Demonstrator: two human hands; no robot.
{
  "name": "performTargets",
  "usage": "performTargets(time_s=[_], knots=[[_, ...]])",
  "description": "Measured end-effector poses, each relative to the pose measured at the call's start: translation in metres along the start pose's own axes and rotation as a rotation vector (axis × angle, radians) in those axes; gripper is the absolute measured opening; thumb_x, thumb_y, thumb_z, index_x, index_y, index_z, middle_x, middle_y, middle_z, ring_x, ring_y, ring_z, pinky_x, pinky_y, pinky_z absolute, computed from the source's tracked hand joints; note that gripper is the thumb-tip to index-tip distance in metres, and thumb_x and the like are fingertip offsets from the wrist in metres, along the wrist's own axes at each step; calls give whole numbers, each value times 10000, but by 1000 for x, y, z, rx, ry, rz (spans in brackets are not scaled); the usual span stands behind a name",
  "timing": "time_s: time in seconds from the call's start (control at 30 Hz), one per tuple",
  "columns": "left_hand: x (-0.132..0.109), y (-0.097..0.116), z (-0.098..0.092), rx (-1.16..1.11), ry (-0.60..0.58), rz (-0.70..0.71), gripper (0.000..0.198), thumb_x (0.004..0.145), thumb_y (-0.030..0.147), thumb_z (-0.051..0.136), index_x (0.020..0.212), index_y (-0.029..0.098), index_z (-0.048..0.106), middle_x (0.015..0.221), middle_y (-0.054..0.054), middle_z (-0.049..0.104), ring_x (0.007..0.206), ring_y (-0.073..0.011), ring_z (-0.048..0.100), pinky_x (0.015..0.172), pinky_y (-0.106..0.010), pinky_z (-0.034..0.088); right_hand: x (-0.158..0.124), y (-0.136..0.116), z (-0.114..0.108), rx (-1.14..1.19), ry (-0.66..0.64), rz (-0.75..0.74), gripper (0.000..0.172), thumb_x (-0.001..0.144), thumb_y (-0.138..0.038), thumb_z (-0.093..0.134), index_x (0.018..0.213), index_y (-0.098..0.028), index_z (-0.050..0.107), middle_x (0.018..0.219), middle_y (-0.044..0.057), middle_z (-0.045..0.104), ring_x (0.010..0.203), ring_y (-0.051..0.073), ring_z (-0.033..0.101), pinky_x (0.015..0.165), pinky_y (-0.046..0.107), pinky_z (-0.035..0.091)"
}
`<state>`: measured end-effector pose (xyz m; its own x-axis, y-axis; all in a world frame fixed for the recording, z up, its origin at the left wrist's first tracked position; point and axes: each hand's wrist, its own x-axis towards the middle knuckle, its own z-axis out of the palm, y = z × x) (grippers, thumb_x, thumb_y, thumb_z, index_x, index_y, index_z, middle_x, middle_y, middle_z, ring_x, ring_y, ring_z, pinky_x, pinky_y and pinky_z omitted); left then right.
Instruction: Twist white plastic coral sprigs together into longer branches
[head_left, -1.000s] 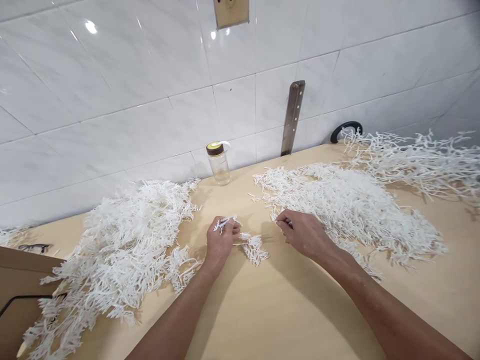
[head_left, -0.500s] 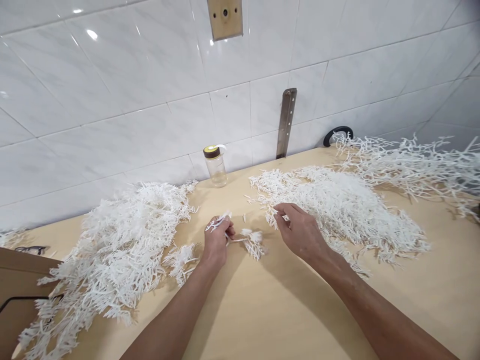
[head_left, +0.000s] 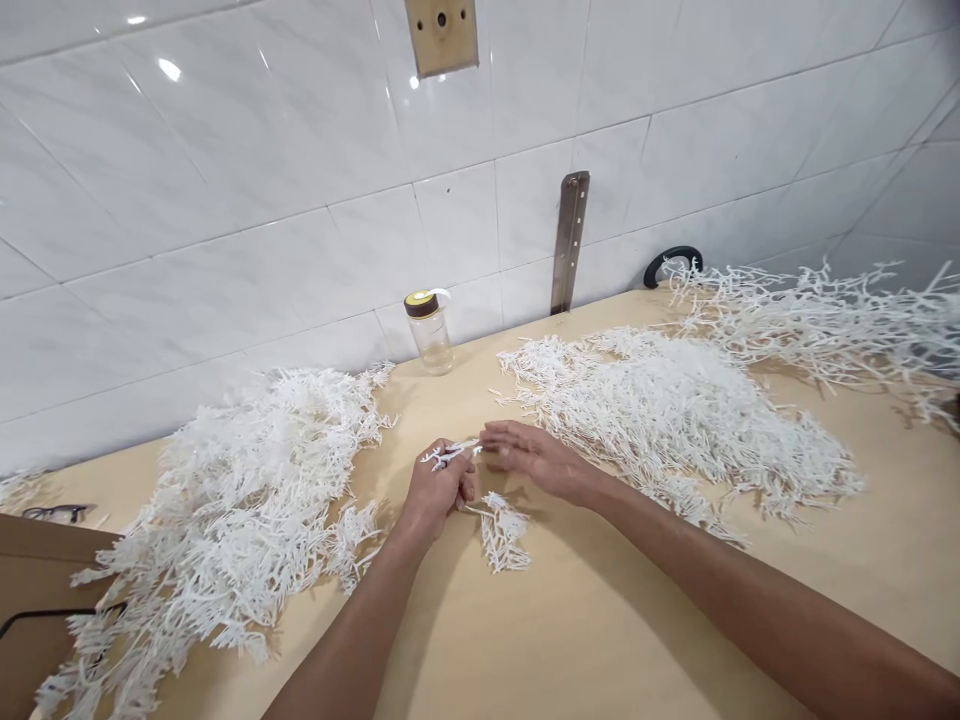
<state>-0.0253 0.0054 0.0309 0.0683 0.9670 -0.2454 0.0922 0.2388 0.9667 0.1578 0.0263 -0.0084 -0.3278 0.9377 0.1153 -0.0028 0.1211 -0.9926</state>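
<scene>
Closed around some white branched pieces [head_left: 450, 455], my left hand [head_left: 437, 485] is near the middle of the table. A small white tufted bunch [head_left: 504, 532] hangs or lies just right of it, its stem reaching my left fingers. My right hand [head_left: 536, 458] is beside the tips of the held pieces, its fingers stretched out; whether it touches them is unclear. To the left lies a big heap of white tufted bunches [head_left: 262, 490]. On the right spreads a heap of short white pieces [head_left: 675, 400].
A clear jar [head_left: 433, 340] with a yellow and brown lid stands by the tiled wall. Longer white branches [head_left: 840, 320] and a black curved object [head_left: 673, 262] are at the back right. Glasses [head_left: 58, 512] and a brown box [head_left: 45, 580] are at the left.
My right hand has moved left from the right heap to beside my left hand, and its fingers have straightened. The small tufted bunch hangs or lies lower.
</scene>
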Motion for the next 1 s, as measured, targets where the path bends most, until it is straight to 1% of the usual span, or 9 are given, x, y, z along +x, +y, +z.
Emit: performTargets(time_s=[0.1,0.17,0.33,0.4,0.5,0.6,0.77,0.87,1.0], knots=[[1,-4,-3,-95,46,41,282,709,405,686,680,188,510,464,26,564,394,-99,494,416,-198,369,2,2,-9,-314,307,-25,427,843,-278,603,1261,-192,579,1293,148,619,1235,297,555,1058,530,420],[2,-6,-5,-140,59,59,275,717,405,679,680,182,522,500,9,594,428,-110,532,455,-215,411,-3,-5,-9,-393,382,-53,400,879,-270,546,1268,-182,573,1257,140,640,1204,286,576,1036,518,437],[2,-7,-3,-158,67,50,259,726,398,675,689,177,545,497,8,591,441,-121,545,467,-226,419,-24,-37,12,-302,-80,-18,317,890,-370,566,1157,-226,661,1127,78,707,1011,249,660,867,397,533],[2,-7,-2,-151,71,55,261,736,403,671,698,175,549,506,8,593,435,-118,538,468,-228,416,-27,-43,20,-309,-166,16,262,868,-357,588,1070,-235,703,984,46,735,860,216,673,758,340,537],[1,-5,-2,-136,89,87,257,763,402,653,712,172,551,548,-2,614,454,-112,540,495,-232,429,-26,-40,22,-376,-120,46,175,836,-308,590,887,-221,733,796,15,720,663,162,619,600,270,478],[1,-3,-2,-119,134,126,257,750,400,680,755,170,564,592,-2,629,514,-120,572,560,-248,466,-22,-32,18,-378,-59,78,164,818,-306,597,800,-198,719,681,1,673,570,131,552,514,238,400],[-1,-2,0,-94,177,131,350,689,380,756,921,166,604,722,-13,656,689,-155,638,713,-292,508,-20,-24,6,-187,44,136,269,812,-421,647,869,-166,712,731,18,674,626,134,574,571,252,435],[-2,1,-1,-68,205,154,390,659,335,785,972,173,616,799,-19,661,737,-150,628,727,-279,491,-18,-17,3,-34,146,152,314,787,-474,683,872,-173,706,789,31,686,683,148,607,628,269,477],[0,12,-12,-101,189,153,528,600,297,832,1066,170,621,887,-52,665,835,-174,633,790,-298,486,-17,-8,2,62,230,179,347,755,-507,711,866,-179,695,739,18,657,615,133,572,571,265,471]])
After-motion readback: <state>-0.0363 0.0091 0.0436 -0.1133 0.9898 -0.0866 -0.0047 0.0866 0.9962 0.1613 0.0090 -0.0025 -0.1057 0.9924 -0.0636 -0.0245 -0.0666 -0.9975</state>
